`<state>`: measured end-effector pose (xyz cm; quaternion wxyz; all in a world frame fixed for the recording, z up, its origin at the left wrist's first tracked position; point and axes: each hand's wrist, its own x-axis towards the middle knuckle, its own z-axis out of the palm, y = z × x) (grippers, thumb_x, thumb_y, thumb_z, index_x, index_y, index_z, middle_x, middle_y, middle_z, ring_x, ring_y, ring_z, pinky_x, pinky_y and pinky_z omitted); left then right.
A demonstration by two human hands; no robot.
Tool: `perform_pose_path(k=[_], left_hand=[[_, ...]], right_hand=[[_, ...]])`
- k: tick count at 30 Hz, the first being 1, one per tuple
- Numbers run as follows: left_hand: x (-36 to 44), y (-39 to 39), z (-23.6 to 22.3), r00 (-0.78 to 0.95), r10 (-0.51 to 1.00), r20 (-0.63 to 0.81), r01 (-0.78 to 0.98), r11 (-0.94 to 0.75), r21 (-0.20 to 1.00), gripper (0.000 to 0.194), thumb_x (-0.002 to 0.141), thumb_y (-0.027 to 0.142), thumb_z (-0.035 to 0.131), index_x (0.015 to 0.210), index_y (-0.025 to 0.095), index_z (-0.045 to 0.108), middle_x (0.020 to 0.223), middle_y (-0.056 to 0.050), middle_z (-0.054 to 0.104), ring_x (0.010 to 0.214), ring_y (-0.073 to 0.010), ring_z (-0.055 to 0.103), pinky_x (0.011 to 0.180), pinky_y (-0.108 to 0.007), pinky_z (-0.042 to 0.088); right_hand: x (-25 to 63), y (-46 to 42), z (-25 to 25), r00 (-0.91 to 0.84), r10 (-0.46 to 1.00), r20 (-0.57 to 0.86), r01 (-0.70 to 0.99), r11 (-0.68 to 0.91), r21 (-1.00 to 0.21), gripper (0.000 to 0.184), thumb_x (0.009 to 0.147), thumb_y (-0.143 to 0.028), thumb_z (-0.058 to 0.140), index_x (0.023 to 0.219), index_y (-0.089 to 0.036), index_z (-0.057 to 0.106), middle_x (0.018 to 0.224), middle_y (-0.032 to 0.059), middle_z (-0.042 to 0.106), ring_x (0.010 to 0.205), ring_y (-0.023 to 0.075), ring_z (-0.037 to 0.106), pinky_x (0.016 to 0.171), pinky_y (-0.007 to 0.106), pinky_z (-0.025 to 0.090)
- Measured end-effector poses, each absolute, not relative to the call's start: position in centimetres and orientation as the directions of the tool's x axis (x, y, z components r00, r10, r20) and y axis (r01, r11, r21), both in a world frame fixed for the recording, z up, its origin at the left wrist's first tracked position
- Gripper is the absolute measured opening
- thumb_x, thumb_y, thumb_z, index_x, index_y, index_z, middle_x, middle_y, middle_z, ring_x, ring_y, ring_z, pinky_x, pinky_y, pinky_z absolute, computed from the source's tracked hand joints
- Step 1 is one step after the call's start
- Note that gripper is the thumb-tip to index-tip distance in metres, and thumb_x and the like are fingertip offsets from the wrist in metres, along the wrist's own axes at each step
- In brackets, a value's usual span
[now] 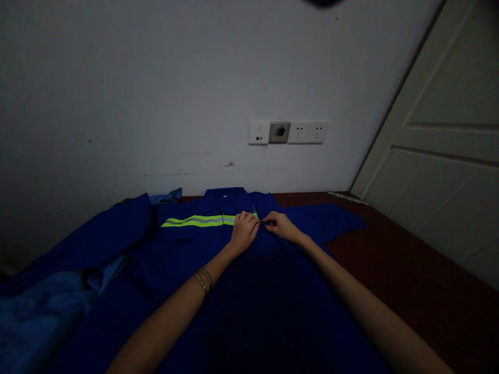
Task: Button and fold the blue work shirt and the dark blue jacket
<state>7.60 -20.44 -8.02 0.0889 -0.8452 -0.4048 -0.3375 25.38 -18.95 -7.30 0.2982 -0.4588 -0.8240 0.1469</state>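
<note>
A dark blue work jacket (195, 244) lies spread out, its collar (226, 196) toward the wall. Across its chest runs a yellow-green reflective strip (195, 222) with a grey middle band. My left hand (245, 231) is closed in a pinch at the right part of the strip. Close beside it, my right hand (281, 226) pinches the jacket's cloth between thumb and forefinger. The fingertips of both hands nearly meet there. Two thin bracelets (203, 280) sit on my left wrist. The jacket's right-side sleeve (331, 221) stretches out flat. Deep shadow hides the jacket's lower part.
Lighter blue cloth (50, 306) lies bunched at the left. The dark red-brown surface (390, 270) shows at the right. Behind stands a white wall (175, 93) with a row of sockets (307, 133). A panelled door (440, 156) and a thin strip (346, 198) are at the right.
</note>
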Motion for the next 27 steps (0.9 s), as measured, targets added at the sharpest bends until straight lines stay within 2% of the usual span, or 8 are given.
perform_pose_path(k=[7,14,20,27], left_hand=[[7.5,-19.2,-8.7,0.438,0.665,0.605,0.682,-0.684,0.259,0.012,0.081,0.023,0.053,0.086,0.019,0.062,0.087,-0.003,0.062,0.087,-0.0162,0.049,0.077,-0.031,0.037],[7.4,-18.2,-9.3,0.424,0.74,0.521,0.71,-0.63,0.317,0.011,0.074,0.025,0.061,0.083,0.02,0.066,0.082,-0.002,0.064,0.084,-0.0169,0.054,0.076,-0.031,0.038],[7.4,-18.4,-9.0,0.412,0.733,0.541,0.696,-0.637,0.332,0.009,0.074,0.025,0.061,0.077,0.02,0.067,0.08,-0.002,0.064,0.081,-0.0165,0.054,0.075,-0.032,0.038],[7.5,-18.4,-8.9,0.396,0.71,0.582,0.662,-0.661,0.355,0.007,0.074,0.019,0.059,0.074,0.02,0.066,0.088,-0.001,0.066,0.087,-0.0157,0.054,0.08,-0.034,0.039]], right_hand=[[25.4,-19.4,-6.9,-0.453,0.822,0.345,0.715,0.566,-0.411,0.026,0.074,-0.014,0.053,0.096,-0.015,0.066,0.089,0.0069,0.06,0.083,0.0155,0.054,0.077,0.025,0.04],[25.6,-19.4,-7.0,-0.441,0.845,0.302,0.731,0.534,-0.426,0.028,0.077,-0.017,0.051,0.1,-0.017,0.065,0.096,0.0076,0.061,0.09,0.017,0.055,0.08,0.025,0.04],[25.5,-19.6,-6.6,-0.438,0.85,0.294,0.701,0.527,-0.48,0.029,0.075,-0.014,0.052,0.1,-0.017,0.066,0.096,0.0081,0.062,0.086,0.0164,0.056,0.081,0.027,0.04],[25.3,-19.5,-6.6,-0.447,0.83,0.334,0.68,0.558,-0.476,0.028,0.074,-0.012,0.052,0.098,-0.014,0.066,0.091,0.0089,0.063,0.081,0.0159,0.056,0.076,0.026,0.042]])
